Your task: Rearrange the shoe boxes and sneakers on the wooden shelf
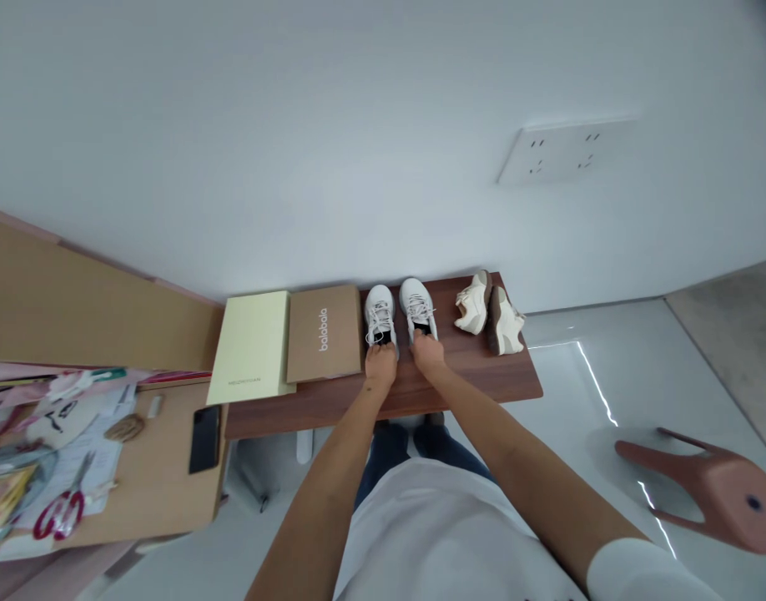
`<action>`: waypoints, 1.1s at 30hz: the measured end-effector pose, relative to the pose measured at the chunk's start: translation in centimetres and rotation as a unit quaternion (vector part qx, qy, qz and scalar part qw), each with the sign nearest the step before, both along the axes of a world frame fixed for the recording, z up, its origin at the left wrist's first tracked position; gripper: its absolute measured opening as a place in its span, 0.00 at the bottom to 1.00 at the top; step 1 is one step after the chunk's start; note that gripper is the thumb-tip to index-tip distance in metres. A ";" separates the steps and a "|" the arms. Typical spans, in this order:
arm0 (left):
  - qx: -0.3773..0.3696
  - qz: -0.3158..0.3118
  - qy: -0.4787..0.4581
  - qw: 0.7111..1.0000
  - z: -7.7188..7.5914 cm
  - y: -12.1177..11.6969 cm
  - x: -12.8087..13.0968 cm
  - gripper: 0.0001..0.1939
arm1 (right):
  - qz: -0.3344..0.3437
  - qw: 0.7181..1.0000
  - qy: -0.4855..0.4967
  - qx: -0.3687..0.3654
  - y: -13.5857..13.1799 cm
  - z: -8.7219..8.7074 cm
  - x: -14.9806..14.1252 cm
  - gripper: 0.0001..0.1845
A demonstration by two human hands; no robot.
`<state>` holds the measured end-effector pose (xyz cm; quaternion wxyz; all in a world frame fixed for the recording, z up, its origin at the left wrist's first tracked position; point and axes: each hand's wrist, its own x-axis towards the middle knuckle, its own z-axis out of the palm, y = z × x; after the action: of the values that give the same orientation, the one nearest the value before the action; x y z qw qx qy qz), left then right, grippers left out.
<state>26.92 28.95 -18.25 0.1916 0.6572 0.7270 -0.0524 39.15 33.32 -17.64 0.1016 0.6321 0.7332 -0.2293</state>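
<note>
Two white lace-up sneakers stand side by side on a narrow dark wood table [464,371], toes toward the wall. My left hand [381,365] is closed on the heel end of the left sneaker [380,309]. The heel of the right sneaker [416,302] is gripped by my right hand [427,352]. Just left of them lies a brown shoebox [308,338] marked "balabala", its lid on. Farther right are two small cream shoes, one [474,302] tipped on its side and the other [506,324] leaning beside it, soles facing each other.
A pale yellow box [251,342] sits at the table's left end. On the adjoining desk [163,467] are a black phone [204,438], red-handled scissors [63,509] and clutter. A pink stool [721,488] stands at right. Sockets [564,150] are on the wall.
</note>
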 end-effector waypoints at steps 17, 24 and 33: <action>0.125 -0.044 -0.096 0.987 0.1 -0.6 3.8 0.27 | 0.010 0.991 0.086 0.105 -1.1 0.6 7.5 0.20; 0.123 -0.077 -0.269 0.952 -1.4 2.8 11.8 0.31 | -0.133 0.973 0.055 0.179 0.3 -0.6 17.6 0.23; 0.030 0.003 -0.251 0.967 -4.7 8.5 14.9 0.40 | -0.233 0.968 0.086 0.031 1.5 -3.4 24.6 0.27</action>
<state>41.83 37.48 -22.92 0.3485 0.6529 0.6585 0.1367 63.73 34.81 -21.04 -0.0374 0.7660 0.5788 -0.2771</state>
